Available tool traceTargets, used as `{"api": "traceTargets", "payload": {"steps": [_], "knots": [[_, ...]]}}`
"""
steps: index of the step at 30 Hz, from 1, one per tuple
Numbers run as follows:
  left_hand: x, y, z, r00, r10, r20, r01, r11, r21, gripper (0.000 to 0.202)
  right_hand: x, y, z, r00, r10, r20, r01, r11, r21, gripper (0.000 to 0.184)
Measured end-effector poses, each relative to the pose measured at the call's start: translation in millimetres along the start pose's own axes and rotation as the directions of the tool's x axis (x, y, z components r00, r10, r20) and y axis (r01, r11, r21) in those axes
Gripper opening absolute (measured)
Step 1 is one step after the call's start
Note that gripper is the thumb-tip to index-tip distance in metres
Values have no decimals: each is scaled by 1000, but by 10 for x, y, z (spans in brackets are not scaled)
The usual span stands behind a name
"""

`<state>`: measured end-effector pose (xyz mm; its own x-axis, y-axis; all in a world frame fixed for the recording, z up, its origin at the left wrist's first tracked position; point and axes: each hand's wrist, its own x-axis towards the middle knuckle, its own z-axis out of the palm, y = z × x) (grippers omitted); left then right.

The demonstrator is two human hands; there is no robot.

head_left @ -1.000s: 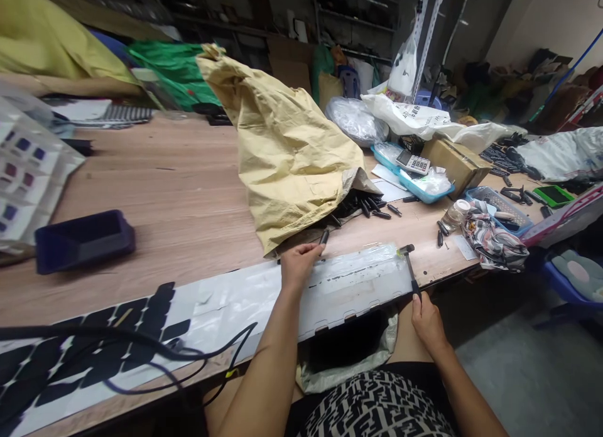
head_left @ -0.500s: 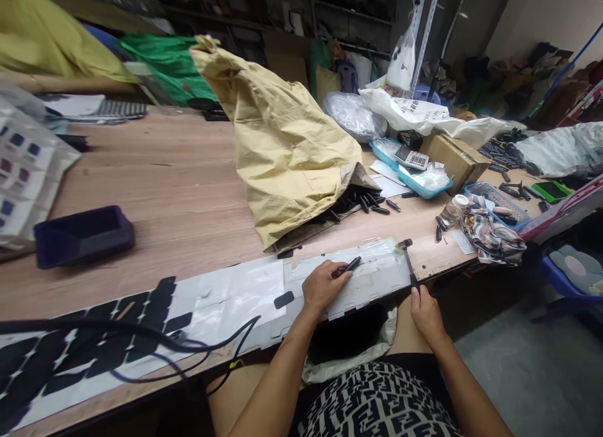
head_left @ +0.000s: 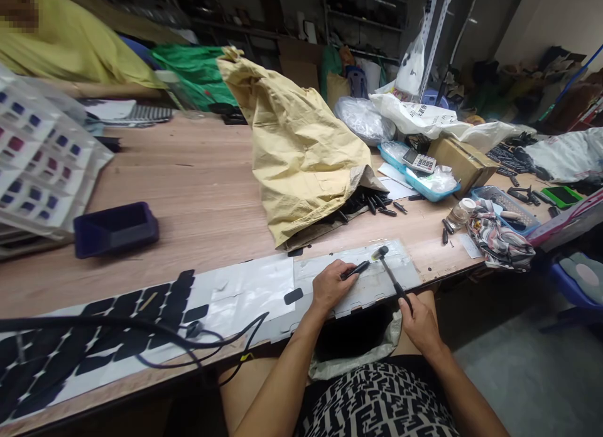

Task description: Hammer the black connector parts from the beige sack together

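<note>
My left hand is closed around a slim black handle-shaped piece, whose exact kind I cannot make out. It points right, low over a grey board at the table's front edge. In my right hand is a small hammer, gripped by its black handle. The hammer head is close to the right tip of the black piece; whether they touch I cannot tell. Similar black pieces spill from the mouth of a large yellow cloth sack behind my hands.
Black cut-out pads lie on white sheeting at left, with dark cables across them. A purple tray stands behind. Blue baskets, a jar and a cardboard box are at right. An open sack hangs below the edge.
The hammer has swung left, its head now beside the tip of the black piece. My left hand still holds that piece. The whole view has shifted slightly.
</note>
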<state>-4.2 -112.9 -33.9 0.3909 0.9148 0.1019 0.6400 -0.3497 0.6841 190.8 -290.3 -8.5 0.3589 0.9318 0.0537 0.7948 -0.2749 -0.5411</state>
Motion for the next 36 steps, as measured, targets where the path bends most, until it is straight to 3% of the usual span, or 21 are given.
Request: {"api": "traceTargets", "payload": {"steps": [5,12,22,27,36], "knots": [[6,-11,-7,1000,-13,20,14,999,-38,23,-30,-140,27,999,-49,20,49,999,-13,34],[15,8,-26,999,-45,29,47,997,-58,22,-25,-97,77,999,-35,34,38,995,-89,35],[21,29,-45,998,-48,27,50,997,-65,20,-81,-157,32,991,-107,77,110,993,-40,33],[22,26,-52,998,-41,38,44,996,-77,21,-85,-88,75,996,-56,72,58,998,-31,34],[27,-4,-38,999,-25,39,28,996,-79,22,91,251,10,989,120,-89,-133,978,-160,34]]}}
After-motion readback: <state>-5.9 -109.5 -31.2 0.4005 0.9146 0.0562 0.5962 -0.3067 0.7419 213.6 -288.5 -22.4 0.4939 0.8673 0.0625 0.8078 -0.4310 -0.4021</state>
